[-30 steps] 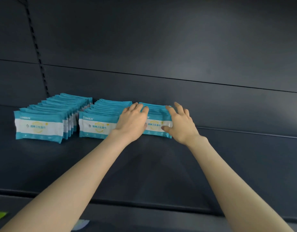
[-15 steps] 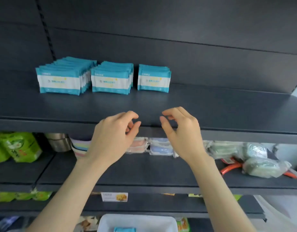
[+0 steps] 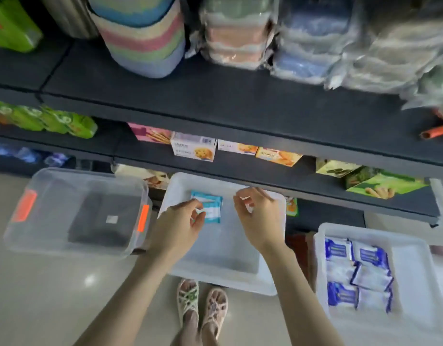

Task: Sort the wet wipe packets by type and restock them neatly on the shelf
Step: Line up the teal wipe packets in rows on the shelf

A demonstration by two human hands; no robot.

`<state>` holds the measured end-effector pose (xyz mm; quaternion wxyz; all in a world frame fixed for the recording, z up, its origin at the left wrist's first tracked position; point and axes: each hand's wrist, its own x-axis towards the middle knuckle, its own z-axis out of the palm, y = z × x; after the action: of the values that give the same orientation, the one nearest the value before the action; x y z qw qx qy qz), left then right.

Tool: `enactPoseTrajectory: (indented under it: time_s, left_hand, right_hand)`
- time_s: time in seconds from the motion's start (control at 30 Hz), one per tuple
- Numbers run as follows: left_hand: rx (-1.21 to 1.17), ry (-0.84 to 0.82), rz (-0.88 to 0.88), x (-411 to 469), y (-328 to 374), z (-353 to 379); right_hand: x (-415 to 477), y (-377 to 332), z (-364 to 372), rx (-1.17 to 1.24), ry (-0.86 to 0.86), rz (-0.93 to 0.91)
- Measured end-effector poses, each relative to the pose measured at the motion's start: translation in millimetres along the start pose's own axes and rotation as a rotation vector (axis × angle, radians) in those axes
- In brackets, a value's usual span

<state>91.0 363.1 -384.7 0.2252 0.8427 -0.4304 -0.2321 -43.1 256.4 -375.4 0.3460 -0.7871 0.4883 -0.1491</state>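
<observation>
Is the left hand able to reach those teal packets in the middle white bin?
Probably yes: the left hand hovers by the teal packets in the lidless white bin, and nothing covers them.

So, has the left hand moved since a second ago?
Yes. The left hand came down from the top shelf and now hangs over the white bin.

The shelf is dark, matt and smooth, like painted metal. The middle bin is milky plastic with a dull sheen. The lidded box to its left is clear plastic with orange clips. The teal wet wipe packets and the blue packets are soft glossy film. Crinkled clear wrap covers the cloth bundles. The biscuit boxes are printed card. The floor is smooth, pale and shiny.
</observation>
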Motion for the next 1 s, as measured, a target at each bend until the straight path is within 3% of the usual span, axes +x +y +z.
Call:
enactPoseTrajectory:
  time_s: [0.27, 0.53, 0.7, 0.87, 1.0]
  left_hand:
    - [-0.145, -0.092, -0.311, 33.8, -133.4, 151.2]
    - [-0.265, 0.033, -0.496, 97.7, -197.9, 240.2]
    - [-0.349, 0.073, -0.438, 135.5, -209.7, 259.1]
    - [-0.578, -0.094, -0.549, 137.7, -209.4, 255.9]
    - [-0.776, -0.191, -0.611, 112.4, -204.8, 241.7]
  right_hand:
    - [15.2, 119.0, 159.4, 0.032, -0.182, 0.277]
    - [48.0, 197.6, 270.2, 0.173, -0.152, 0.448]
    - [73.2, 215.7, 299.2, 0.299, -0.064, 0.505]
    - [78.0, 221.5, 296.4, 0.373, -0.164, 0.639]
    - [58.1, 212.0, 273.7, 0.624, -0.181, 0.677]
